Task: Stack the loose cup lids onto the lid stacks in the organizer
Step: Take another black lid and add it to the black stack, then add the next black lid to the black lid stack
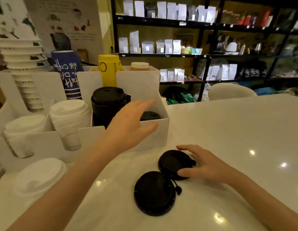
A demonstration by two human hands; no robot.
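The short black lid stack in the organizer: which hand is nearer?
Left. The left hand hovers open beside the short black lid stack; the right hand is down on a loose black lid.

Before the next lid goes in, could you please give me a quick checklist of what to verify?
1. Right hand on the far black lid: ok, fingers touching its edge; full grip cannot tell.
2. Near black lid flat on the table, apart from either hand: ok.
3. Left hand out of the drop path: not ok, it hangs open over the organizer.
4. Short black stack in the right compartment has headroom: ok.
5. Tall black stack upright: ok.
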